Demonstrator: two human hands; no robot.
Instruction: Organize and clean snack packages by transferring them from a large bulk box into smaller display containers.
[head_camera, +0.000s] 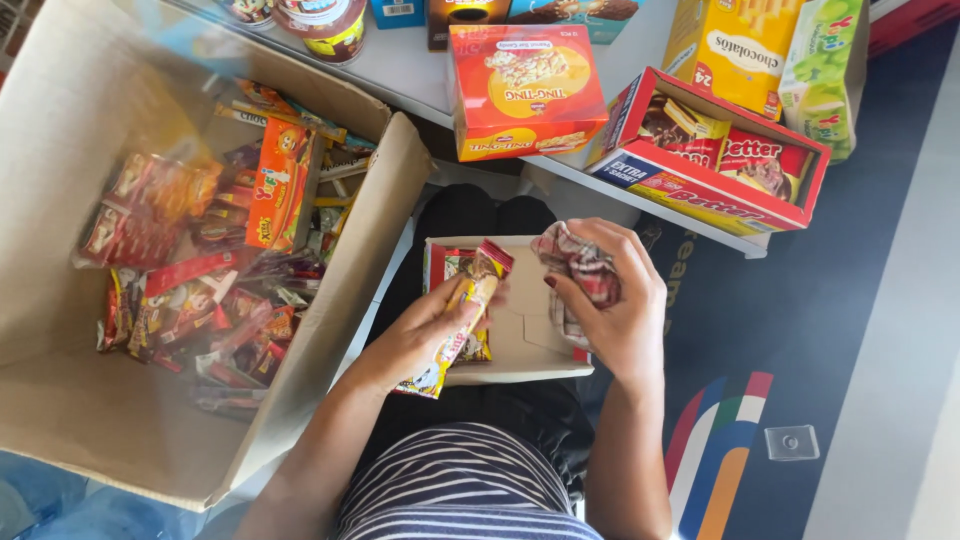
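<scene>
Snack boxes (527, 92) on grey shelf (420, 75)

a long yellow snack bar wrapper (462, 322) with a red end lies slanted in the left hand (425, 338), its red tip up over a small open carton (520, 330) resting on the lap. a crumpled red-and-white checked wrapper (583, 272) is bunched in the right hand (612, 300), just above the carton's right side. more yellow-and-red packets sit in the carton's left half.

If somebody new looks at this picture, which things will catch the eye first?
First, the two hands in the middle: the left hand holds a yellow snack bar and the right hand a crumpled wrapper, above a small open box. On the left, a big cardboard box holds many snacks.
</scene>
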